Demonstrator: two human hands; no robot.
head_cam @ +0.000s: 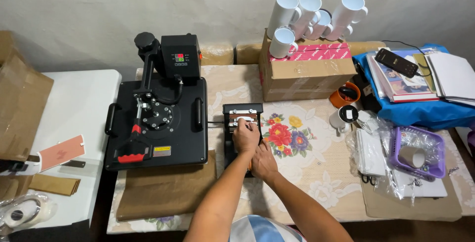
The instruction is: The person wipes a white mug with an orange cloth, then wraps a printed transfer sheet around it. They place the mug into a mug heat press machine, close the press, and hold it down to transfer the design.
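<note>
Curling over a white mug (243, 120), the left hand (245, 136) clamps it in the small black mug press (241, 111) (table centre). Right hand (262, 162) is at five o'clock, touching the press's near end, grip unclear. Flat heat press (158, 123) sits at nine o'clock, stacked mugs (316, 17) on a carton (307, 76) at one.

**Table surface, what sits on it**

Table (307, 168) has a cream floral cloth. Directly on it: black flat heat press (158, 121) at left on a brown sheet (163, 192), small black mug press (241, 123) at centre, cardboard box (304, 76) at back, orange mug (345, 95), white mug (342, 117), purple basket (418, 152) (on bagged white items). Separate white table (81, 108) far left, carrying a pink sheet (62, 152).
</note>
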